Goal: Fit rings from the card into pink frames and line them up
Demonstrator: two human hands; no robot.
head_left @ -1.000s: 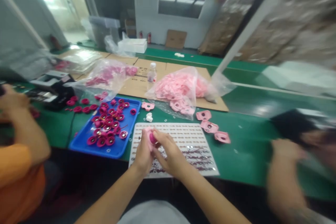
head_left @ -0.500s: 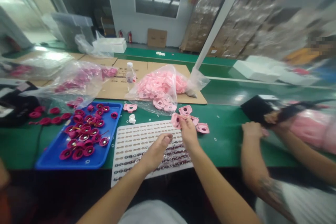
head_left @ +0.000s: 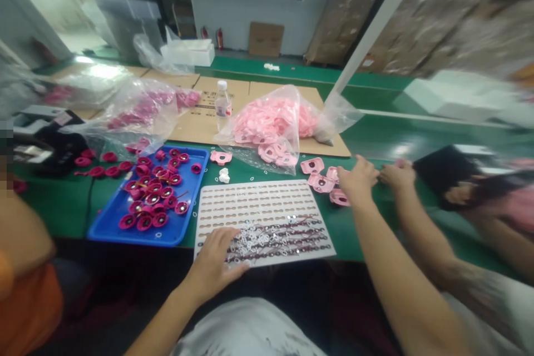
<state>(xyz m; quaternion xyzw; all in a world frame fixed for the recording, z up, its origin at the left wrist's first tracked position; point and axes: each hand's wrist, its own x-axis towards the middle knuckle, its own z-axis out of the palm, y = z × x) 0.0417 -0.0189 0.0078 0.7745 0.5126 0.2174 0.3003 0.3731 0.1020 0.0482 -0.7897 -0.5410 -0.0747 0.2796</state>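
The left grip (head_left: 212, 264) is lying open and palm down on the lower edge of a white board (head_left: 254, 200), fingers spread, sitting just beside a messy pile of tiny white rings (head_left: 254, 236) (no sign of it holding anything). The right grip (head_left: 356, 181) is reaching out open as well, fingers fanned, and it's ending right next to four pink plastic pieces (head_left: 321, 181) on the green counter (head_left: 58, 211). I can't tell if it's actually touching one, but it isn't holding any.

Quick count: one more pink piece (head_left: 221, 157) is sitting beside a blue tray (head_left: 125, 236), and that tray is carrying roughly thirty magenta flower-shaped parts (head_left: 146, 194) (too piled up for an exact number). About six more are lying on the counter to its left. Behind all that, two clear bags are resting on cardboard (head_left: 187, 133), one stuffed with pale pink pieces (head_left: 267, 128), the other with darker pink ones (head_left: 137, 114), and one plastic bottle (head_left: 223, 105) is standing between them. A co-worker's hand (head_left: 397, 174) is reaching in on the right, near a black object (head_left: 446, 175), and an orange sleeve (head_left: 25, 300) is showing on the left.
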